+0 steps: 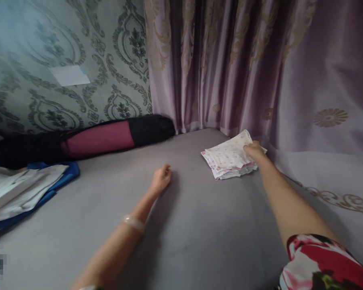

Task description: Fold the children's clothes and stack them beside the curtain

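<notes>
My right hand [254, 151] reaches far forward and rests on the right edge of a folded white cloth with a small pink print [226, 158], fingers curled over it. The cloth lies on a grey bed surface [181, 225] near the curtain. My left hand [161, 179] lies on the grey surface in the middle, fingers loosely curled, holding nothing. A pale bangle [133, 222] sits on my left wrist.
A long black and maroon bag [109, 139] lies along the patterned wall at the back left. White cloth on a blue one [27, 187] sits at the left edge. Purple curtains [244, 68] hang at the back and right.
</notes>
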Motion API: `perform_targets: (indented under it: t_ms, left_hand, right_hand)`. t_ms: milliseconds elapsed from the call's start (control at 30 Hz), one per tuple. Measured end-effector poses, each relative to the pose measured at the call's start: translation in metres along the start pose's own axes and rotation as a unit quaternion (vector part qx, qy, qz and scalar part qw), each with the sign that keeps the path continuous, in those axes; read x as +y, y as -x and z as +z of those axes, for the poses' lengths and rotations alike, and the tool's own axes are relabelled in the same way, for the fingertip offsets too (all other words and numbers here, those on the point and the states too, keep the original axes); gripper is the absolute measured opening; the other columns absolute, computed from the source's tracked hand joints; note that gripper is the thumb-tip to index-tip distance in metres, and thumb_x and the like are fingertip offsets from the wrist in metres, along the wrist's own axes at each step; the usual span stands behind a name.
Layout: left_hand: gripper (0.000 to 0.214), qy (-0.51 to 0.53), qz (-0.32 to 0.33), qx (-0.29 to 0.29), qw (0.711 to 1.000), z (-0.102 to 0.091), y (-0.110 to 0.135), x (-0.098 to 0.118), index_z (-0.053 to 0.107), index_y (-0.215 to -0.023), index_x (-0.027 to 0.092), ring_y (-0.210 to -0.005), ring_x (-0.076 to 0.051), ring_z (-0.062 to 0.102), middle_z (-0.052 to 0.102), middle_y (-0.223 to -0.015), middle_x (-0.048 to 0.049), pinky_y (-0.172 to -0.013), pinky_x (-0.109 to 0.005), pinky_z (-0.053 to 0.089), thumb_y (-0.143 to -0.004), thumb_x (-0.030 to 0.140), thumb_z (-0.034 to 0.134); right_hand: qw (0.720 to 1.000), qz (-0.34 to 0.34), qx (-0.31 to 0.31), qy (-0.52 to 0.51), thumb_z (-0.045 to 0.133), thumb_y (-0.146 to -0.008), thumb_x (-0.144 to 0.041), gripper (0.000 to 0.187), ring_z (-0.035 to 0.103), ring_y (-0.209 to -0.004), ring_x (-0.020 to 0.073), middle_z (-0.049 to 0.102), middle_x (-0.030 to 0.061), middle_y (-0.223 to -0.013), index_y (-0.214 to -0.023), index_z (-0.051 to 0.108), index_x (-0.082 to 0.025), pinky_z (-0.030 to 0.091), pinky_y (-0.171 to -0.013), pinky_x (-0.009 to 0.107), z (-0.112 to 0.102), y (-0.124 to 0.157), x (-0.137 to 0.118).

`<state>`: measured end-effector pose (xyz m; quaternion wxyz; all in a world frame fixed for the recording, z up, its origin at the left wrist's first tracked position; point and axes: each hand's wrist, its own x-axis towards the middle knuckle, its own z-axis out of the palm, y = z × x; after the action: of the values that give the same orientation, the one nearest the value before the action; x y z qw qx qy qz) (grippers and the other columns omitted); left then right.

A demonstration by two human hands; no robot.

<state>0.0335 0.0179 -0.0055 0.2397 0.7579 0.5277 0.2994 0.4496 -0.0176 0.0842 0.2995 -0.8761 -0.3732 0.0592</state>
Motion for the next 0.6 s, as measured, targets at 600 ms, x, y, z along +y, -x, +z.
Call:
perform_targets:
  t_ms: [600]
  left_hand:
    - [0.046, -0.313, -0.018, 0.02, 0.949, -0.088, 0.087, -0.092, 0.051, -0.13, 0.015, -0.129, -0.028, 0.045, 0.051, -0.139, -0.0142, -0.105, -0.043, 0.039, -0.097, 0.039, 0.03]
  right_hand:
    - [0.994, -0.005, -0.004, 0.109, 0.03, -0.095, -0.04, 0.05, 0.029, -0.137, 0.0403, 0.038, 0.0321, -0.143, -0.125, 0.055, -0.009, 0.03, -0.099, 0.058, 0.027, -0.001, 0.016]
